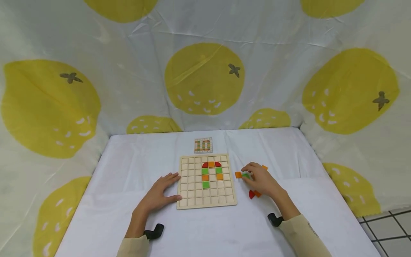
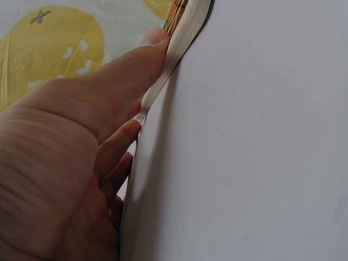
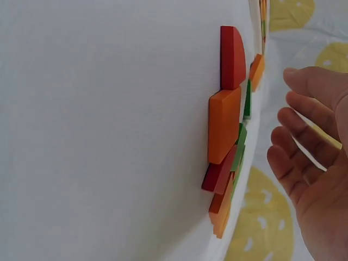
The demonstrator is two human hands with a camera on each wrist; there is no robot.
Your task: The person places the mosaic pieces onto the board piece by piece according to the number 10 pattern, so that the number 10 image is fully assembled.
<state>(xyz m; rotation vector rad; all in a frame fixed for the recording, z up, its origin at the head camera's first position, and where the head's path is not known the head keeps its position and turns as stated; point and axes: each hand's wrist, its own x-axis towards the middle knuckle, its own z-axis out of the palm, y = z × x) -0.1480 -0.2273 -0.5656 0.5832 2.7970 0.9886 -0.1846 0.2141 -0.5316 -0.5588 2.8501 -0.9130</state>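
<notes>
Red-cornered tile arch opens (lengthwise) toward the person.

Right hand is covering part of the loose pieces in head view. Board is running off left wrist view's top edge. Card is showing detail too small to tell.

Behind the left grip and right grip, black wrist devices are worn; farther back, beige sleeves are seen, the right one darkly marked.
</notes>
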